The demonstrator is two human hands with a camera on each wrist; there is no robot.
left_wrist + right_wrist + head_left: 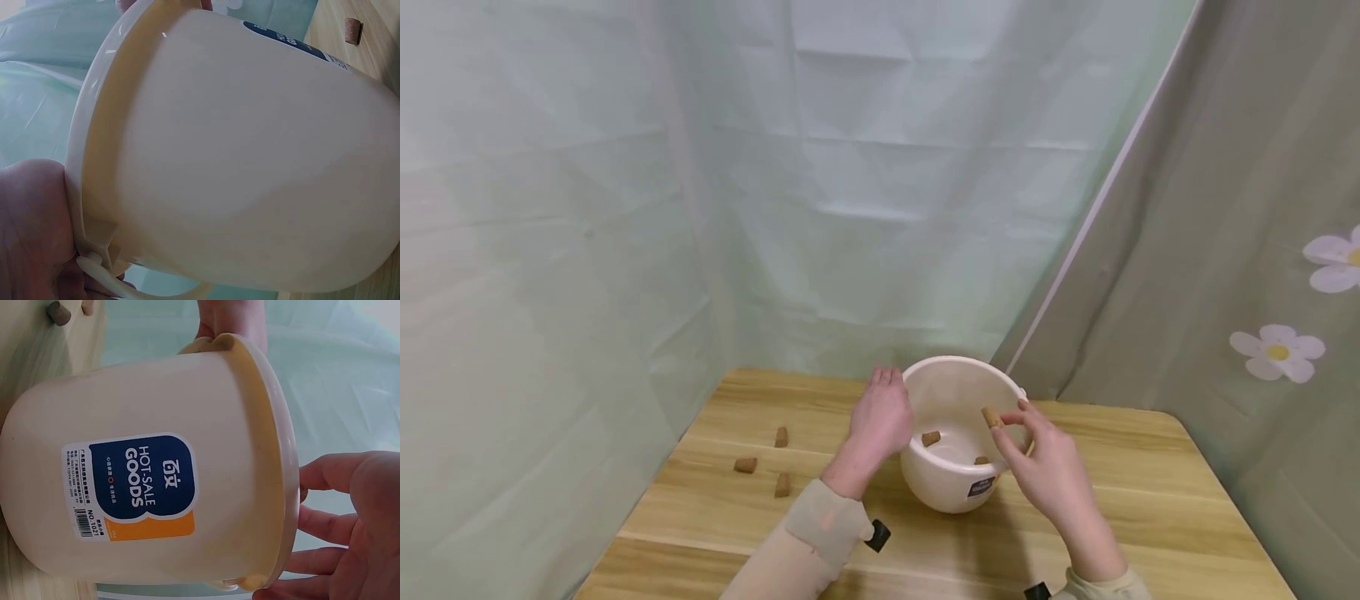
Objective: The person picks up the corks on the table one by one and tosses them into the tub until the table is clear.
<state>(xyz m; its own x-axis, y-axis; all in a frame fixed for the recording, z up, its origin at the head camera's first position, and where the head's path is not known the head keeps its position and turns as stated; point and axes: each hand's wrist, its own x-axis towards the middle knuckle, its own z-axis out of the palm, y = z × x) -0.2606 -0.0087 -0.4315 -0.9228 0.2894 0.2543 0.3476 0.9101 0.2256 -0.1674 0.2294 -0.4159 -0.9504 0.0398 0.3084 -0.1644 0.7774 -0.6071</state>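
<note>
A white plastic bucket [936, 487] stands on the wooden table, slightly tilted. My left hand [883, 417] grips its left rim beside the handle mount; in the left wrist view the handle [150, 292] hangs under that hand [34, 219]. My right hand [1052, 462] pinches a cork stopper [992, 417] between thumb and forefinger over the bucket's right side, its other fingers by the rim. Inside the bucket lie a cork [931, 438] and another cork [981, 460], the latter partly hidden by the front rim. In the right wrist view the held cork is mostly hidden.
Left of the bucket, three more corks lie on the table [700, 517]: an upper cork [782, 437], a left cork [745, 465] and a lower cork [782, 485]. Pale curtains [865, 208] hang behind the table, and a grey flowered curtain [1195, 292] hangs at right.
</note>
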